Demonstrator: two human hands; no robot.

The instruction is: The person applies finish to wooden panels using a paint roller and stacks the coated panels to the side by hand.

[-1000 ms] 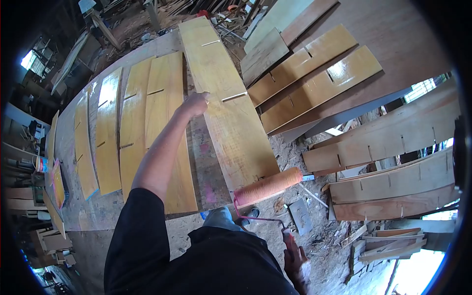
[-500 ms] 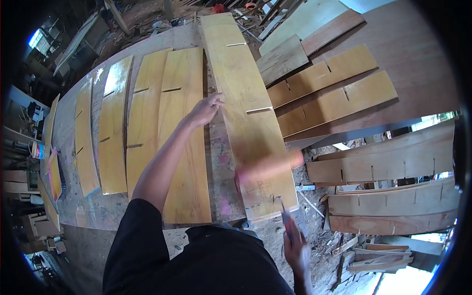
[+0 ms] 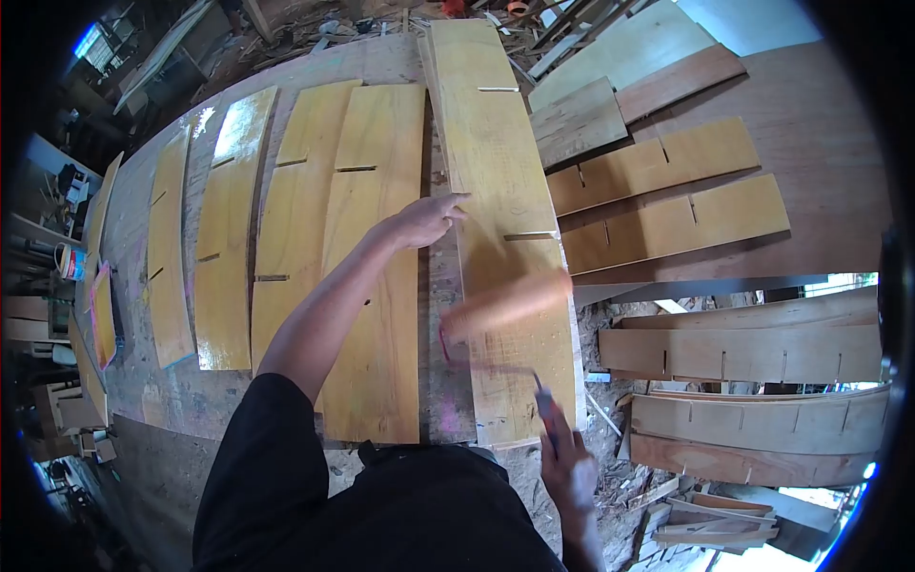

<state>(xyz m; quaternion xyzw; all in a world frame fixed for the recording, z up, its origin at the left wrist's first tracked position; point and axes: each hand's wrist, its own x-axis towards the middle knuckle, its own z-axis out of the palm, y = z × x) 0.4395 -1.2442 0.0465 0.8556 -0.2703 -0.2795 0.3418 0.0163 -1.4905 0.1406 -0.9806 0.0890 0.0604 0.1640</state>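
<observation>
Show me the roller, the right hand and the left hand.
Roller (image 3: 507, 305), head view: blurred orange sleeve.
Right hand (image 3: 570, 468), head view: back of hand.
Left hand (image 3: 423, 222), head view: back of hand.

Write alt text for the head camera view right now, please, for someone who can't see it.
A person's right hand grips a paint roller, its orange sleeve blurred across a yellowish slotted board. The left hand is at that board's left edge. More slotted boards lie to the left on a stained table.
</observation>
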